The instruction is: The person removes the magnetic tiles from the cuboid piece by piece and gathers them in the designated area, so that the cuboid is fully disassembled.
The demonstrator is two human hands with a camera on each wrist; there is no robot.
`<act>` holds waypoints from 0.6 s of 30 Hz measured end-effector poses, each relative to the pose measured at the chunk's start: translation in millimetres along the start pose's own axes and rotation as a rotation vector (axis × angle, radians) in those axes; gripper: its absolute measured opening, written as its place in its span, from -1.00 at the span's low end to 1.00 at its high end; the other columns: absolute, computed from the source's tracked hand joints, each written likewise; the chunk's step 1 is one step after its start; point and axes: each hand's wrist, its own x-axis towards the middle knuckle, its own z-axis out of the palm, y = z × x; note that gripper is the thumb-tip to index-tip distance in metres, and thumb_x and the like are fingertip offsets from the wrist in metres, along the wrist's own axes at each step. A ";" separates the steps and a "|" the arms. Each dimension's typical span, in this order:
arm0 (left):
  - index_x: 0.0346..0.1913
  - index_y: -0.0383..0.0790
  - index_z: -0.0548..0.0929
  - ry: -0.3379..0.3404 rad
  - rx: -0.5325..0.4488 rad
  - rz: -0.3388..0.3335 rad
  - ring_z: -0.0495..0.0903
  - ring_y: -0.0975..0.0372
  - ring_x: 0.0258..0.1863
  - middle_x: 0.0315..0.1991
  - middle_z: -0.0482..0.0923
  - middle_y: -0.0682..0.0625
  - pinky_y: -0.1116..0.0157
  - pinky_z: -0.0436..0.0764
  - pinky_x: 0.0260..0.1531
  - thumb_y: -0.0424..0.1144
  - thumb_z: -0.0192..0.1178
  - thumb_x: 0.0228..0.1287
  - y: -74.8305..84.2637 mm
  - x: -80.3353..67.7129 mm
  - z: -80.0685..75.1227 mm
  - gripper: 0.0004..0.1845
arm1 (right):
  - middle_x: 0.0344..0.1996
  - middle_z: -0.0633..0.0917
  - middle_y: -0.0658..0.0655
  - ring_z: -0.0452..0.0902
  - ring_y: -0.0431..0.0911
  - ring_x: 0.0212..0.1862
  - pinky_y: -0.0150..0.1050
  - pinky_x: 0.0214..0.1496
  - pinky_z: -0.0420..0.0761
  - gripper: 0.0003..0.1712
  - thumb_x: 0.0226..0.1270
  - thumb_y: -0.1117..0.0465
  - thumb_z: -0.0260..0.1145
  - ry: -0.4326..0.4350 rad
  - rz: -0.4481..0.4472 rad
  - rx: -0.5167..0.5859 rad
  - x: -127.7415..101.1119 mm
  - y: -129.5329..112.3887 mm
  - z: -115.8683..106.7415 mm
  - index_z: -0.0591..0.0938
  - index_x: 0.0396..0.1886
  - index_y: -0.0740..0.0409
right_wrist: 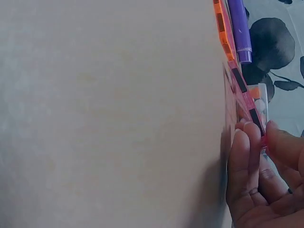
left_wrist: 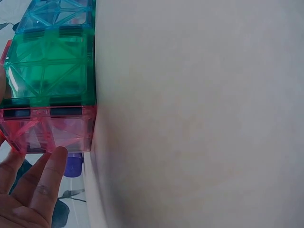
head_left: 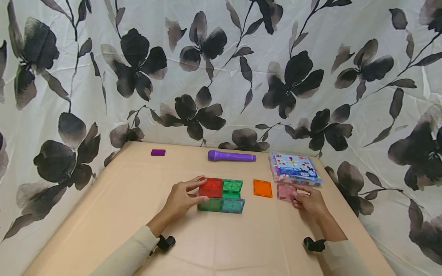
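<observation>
A block of magnetic tiles stands mid-table, with a red tile point(head_left: 210, 188) and a green tile point(head_left: 232, 188) on top and green and blue faces in front. My left hand point(head_left: 199, 190) touches its left end with nearly straight fingers point(left_wrist: 45, 183), which rest against the red tile point(left_wrist: 47, 133). To the right, my right hand point(head_left: 295, 193) pinches the near edge of a pink tile point(head_left: 285, 191) lying flat. The right wrist view shows the fingers point(right_wrist: 247, 156) and thumb closed on the pink tile point(right_wrist: 247, 102). An orange tile point(head_left: 263, 188) lies between the block and the pink tile.
A purple pen-like tube point(head_left: 231, 156) and a small purple block point(head_left: 158, 152) lie near the table's far edge. A clear plastic box point(head_left: 294, 168) of small parts sits at the back right, just behind the pink tile. Flowered cloth hangs around the table point(head_left: 138, 214).
</observation>
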 end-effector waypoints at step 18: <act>0.39 0.01 0.68 -0.006 -0.015 0.002 0.60 -0.10 0.40 0.54 0.48 -0.01 0.19 0.78 0.09 -0.07 0.64 0.12 -1.0 1.1 -0.9 -0.28 | 0.19 0.78 0.23 0.75 0.00 -0.06 -0.54 -0.13 0.73 -0.63 0.49 0.22 0.44 0.086 -0.347 -0.443 -40.9 -35.3 47.1 0.78 0.24 0.04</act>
